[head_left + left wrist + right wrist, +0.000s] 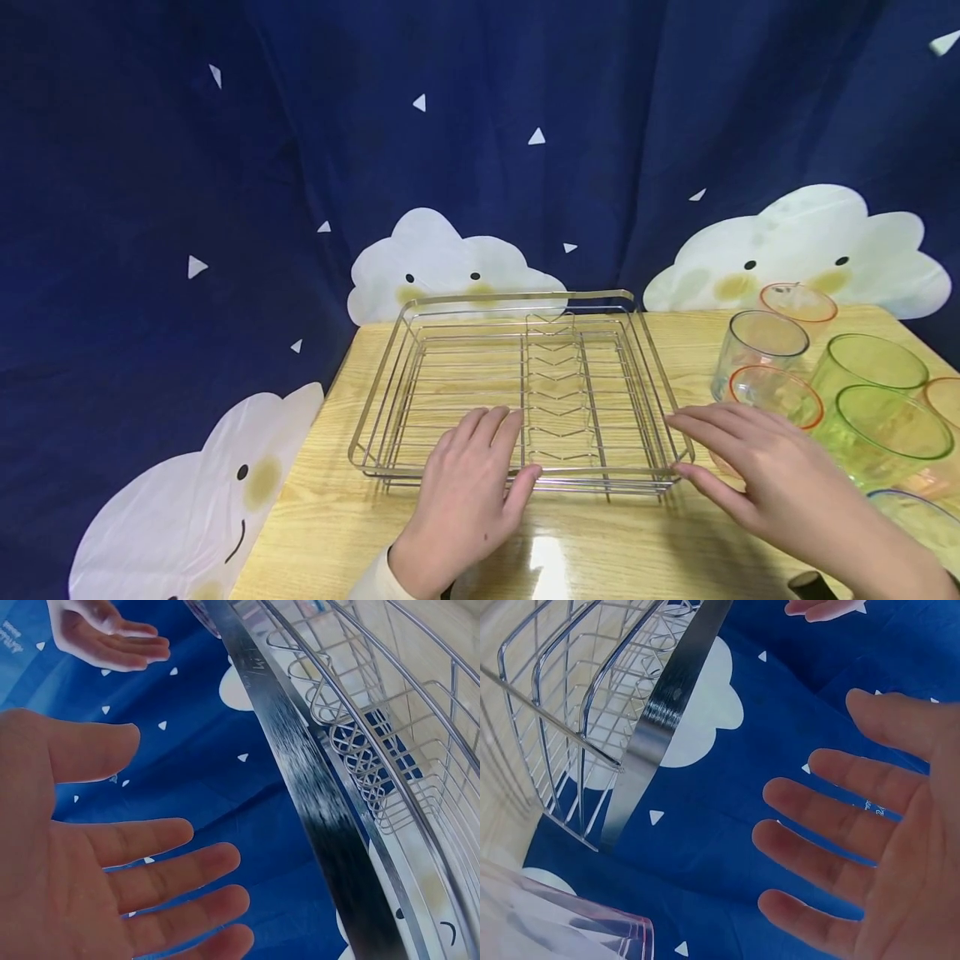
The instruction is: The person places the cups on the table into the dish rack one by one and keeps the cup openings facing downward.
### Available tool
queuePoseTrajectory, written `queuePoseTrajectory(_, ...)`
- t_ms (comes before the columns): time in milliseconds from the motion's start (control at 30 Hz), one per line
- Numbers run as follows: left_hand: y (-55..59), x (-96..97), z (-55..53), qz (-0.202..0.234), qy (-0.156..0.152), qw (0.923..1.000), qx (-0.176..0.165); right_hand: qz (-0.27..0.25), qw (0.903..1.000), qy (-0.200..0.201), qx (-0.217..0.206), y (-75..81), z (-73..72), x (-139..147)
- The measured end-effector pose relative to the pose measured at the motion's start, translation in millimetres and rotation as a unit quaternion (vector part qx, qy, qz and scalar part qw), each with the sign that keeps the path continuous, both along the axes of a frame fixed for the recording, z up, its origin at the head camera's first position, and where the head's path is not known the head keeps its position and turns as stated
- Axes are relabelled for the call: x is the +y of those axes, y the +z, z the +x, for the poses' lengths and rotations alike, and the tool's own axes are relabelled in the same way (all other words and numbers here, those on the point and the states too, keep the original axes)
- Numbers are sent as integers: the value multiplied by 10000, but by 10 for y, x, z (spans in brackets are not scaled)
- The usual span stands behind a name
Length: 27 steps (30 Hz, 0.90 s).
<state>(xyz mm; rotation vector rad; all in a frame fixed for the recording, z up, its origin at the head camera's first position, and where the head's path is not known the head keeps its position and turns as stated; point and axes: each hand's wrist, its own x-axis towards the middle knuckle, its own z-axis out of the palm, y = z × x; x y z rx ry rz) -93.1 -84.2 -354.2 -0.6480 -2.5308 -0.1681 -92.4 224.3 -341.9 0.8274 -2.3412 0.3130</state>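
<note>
A wire dish rack (pixel 480 400) with a flat metal rim stands on the wooden table, with a row of zigzag wires down its right half. My left hand (pixel 472 483) hovers over the rack's front rim; the left wrist view shows its fingers (pixel 180 881) extended and apart from the rim (pixel 300 780). Beside the front right corner is my right hand (pixel 772 467). In the right wrist view its fingers (pixel 832 817) are spread and hold nothing, a gap away from the rim (pixel 656 727).
Several clear and tinted cups crowd the table's right side, among them a green cup (pixel 892 437), a clear cup (pixel 761 346) and a red-rimmed cup (pixel 776 396). A dark-ended object (pixel 812 585) lies at the front. Behind the table (pixel 600 546) hangs a blue curtain (pixel 480 167).
</note>
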Motion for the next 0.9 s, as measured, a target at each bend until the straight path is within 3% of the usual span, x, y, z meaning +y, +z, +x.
queuePoseTrajectory(267,-16,-38,0,-101,91,9999,25,21,9999,-125,-58,-82,34,115)
queuePoseTrajectory(667,-46,-67,6,-219,206,9995,-20,48,9979,-620,-173,-121,94,337)
queuePoseTrajectory(900,-69,-89,5,-181,203,9996,-63,-125,9979,-637,-82,-161,88,479)
